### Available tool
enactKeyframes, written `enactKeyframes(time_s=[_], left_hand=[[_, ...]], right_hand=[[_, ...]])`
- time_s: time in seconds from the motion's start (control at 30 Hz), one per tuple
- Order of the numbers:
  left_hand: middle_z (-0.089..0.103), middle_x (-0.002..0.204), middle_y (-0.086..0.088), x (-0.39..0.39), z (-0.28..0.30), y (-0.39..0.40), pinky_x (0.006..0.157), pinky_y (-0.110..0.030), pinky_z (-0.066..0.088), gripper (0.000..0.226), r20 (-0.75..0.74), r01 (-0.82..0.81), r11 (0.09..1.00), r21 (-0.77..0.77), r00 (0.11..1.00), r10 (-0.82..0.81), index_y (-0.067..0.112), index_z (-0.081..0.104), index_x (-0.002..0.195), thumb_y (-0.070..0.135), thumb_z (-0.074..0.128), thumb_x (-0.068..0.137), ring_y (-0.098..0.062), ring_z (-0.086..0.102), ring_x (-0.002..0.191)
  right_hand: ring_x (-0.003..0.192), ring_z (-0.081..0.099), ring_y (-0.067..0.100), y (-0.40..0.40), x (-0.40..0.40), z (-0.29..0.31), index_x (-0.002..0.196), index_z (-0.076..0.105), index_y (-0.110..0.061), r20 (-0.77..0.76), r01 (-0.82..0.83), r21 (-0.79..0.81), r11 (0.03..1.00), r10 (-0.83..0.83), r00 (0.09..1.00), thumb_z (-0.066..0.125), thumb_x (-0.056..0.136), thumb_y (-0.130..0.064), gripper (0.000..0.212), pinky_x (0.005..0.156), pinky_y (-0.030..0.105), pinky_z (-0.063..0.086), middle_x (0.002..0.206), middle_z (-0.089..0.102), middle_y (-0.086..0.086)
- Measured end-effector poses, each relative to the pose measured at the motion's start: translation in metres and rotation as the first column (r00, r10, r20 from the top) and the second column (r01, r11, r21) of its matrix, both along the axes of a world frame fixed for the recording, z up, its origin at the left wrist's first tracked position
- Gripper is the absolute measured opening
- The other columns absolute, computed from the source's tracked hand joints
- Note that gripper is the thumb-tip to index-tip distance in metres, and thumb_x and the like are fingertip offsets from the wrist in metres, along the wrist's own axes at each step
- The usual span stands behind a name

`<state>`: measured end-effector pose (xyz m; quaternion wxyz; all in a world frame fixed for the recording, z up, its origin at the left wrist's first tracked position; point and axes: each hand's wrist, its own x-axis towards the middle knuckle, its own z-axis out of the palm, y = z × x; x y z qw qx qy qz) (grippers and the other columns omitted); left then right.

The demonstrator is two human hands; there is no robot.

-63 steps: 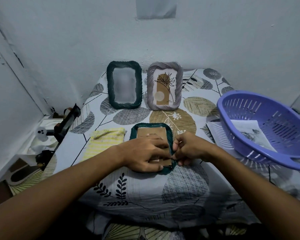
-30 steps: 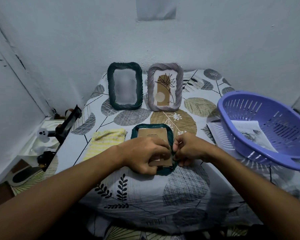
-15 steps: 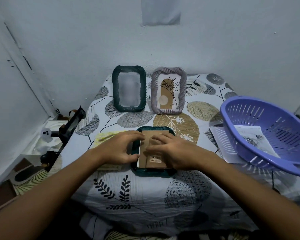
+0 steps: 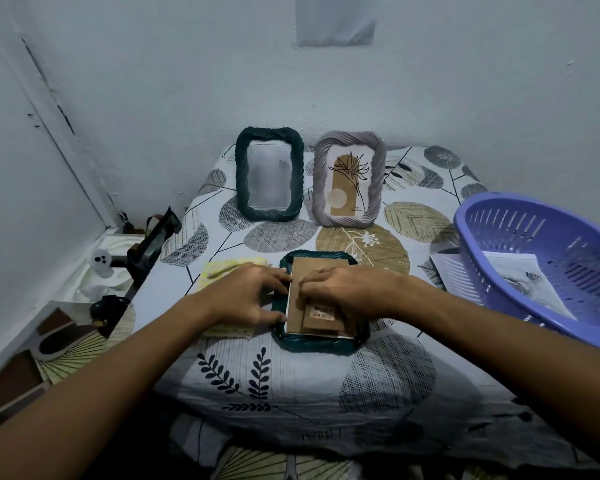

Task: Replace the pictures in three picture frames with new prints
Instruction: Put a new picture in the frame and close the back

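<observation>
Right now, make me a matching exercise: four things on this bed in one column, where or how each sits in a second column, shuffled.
1. dark green frame
2. grey frame
3. purple basket
4. yellow cloth

A. holds a printed sheet
B. lying beside the face-down frame
C. standing, shows a plant print
D. standing, glass blurred, no clear picture

Pairs: 1-D, 2-C, 3-A, 4-B

Two frames stand at the back of my tabletop, one frame left of the other frame. A third frame lies face down before me, a cloth to its left, a basket holding prints to its right.
</observation>
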<state>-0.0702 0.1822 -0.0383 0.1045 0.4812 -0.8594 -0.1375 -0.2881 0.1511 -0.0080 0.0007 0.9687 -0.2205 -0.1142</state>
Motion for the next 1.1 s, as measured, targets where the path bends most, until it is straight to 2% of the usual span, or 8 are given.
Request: enactKeyframes(time_s=[0.17,0.3,0.43,0.57,0.67,0.83,1.03,1.1], left_hand=[[0.06,0.131,0.001,-0.001,-0.001,0.001,0.1,-0.024,0.041,0.055,-0.039,-0.028,1.0,-0.011,0.999,0.027,0.015,0.072,0.111,0.048,0.073,0.066,-0.013,0.056,0.118],[0.064,0.125,0.003,-0.001,-0.002,0.0,0.098,-0.021,0.042,0.053,-0.085,-0.021,1.0,-0.008,0.996,0.02,0.017,0.072,0.11,0.044,0.074,0.065,-0.007,0.055,0.119],[0.066,0.123,0.006,0.001,-0.007,-0.003,0.101,-0.025,0.044,0.045,-0.104,-0.045,0.999,0.01,0.994,0.046,0.017,0.073,0.104,0.041,0.076,0.066,-0.001,0.05,0.124],[0.069,0.114,0.005,0.003,-0.011,-0.003,0.092,-0.017,0.045,0.033,-0.122,-0.089,0.996,0.008,0.988,0.09,0.017,0.071,0.089,0.037,0.082,0.065,0.005,0.05,0.12],[0.071,0.105,0.003,0.003,-0.013,-0.004,0.078,-0.001,0.037,0.034,-0.114,-0.107,0.994,-0.004,0.988,0.106,0.016,0.069,0.088,0.036,0.084,0.065,0.016,0.047,0.104],[0.069,0.112,0.002,0.003,-0.01,-0.003,0.091,-0.025,0.048,0.042,-0.104,-0.107,0.994,0.018,0.989,0.108,0.016,0.067,0.091,0.041,0.084,0.062,-0.001,0.051,0.121],[0.067,0.118,0.001,0.002,-0.007,-0.003,0.094,-0.03,0.047,0.043,-0.072,-0.112,0.993,0.037,0.991,0.115,0.016,0.067,0.092,0.043,0.084,0.063,-0.004,0.051,0.123],[0.067,0.116,0.0,0.002,-0.006,-0.003,0.092,-0.03,0.048,0.043,-0.058,-0.11,0.993,0.049,0.992,0.112,0.017,0.067,0.093,0.045,0.081,0.063,-0.005,0.052,0.121]], right_hand=[[0.101,0.055,0.018,-0.005,-0.003,0.005,0.123,0.049,-0.012,0.187,0.001,0.054,0.999,-0.011,0.982,0.061,0.09,-0.014,0.035,0.075,0.022,0.039,0.122,0.055,0.007],[0.099,0.057,0.021,-0.007,-0.007,0.004,0.118,0.051,-0.012,0.25,0.037,0.121,0.992,-0.066,0.966,0.064,0.086,-0.01,0.035,0.073,0.023,0.037,0.12,0.056,0.006],[0.093,0.049,0.01,-0.007,-0.012,0.004,0.12,0.05,-0.014,0.281,0.091,0.188,0.978,-0.143,0.949,0.066,0.087,-0.011,0.037,0.062,0.011,0.035,0.121,0.055,0.001],[0.097,0.054,0.014,-0.005,-0.011,0.003,0.121,0.049,-0.017,0.279,0.125,0.206,0.97,-0.181,0.943,0.063,0.088,-0.008,0.037,0.068,0.017,0.041,0.119,0.056,0.0],[0.1,0.054,0.016,-0.004,-0.011,-0.001,0.123,0.048,-0.02,0.259,0.132,0.163,0.978,-0.171,0.95,0.061,0.089,-0.012,0.037,0.061,0.017,0.034,0.124,0.055,0.0],[0.109,0.054,0.02,-0.002,-0.011,-0.006,0.124,0.049,-0.02,0.258,0.121,0.145,0.982,-0.156,0.953,0.06,0.09,-0.015,0.036,0.072,0.02,0.037,0.132,0.051,0.001],[0.11,0.054,0.021,-0.001,-0.01,-0.014,0.125,0.049,-0.021,0.278,0.115,0.08,0.99,-0.133,0.951,0.052,0.096,-0.022,0.029,0.077,0.022,0.036,0.134,0.051,0.002],[0.108,0.056,0.022,-0.001,-0.01,-0.017,0.125,0.048,-0.022,0.279,0.1,0.058,0.993,-0.112,0.954,0.057,0.093,-0.023,0.033,0.078,0.026,0.044,0.132,0.052,0.002]])
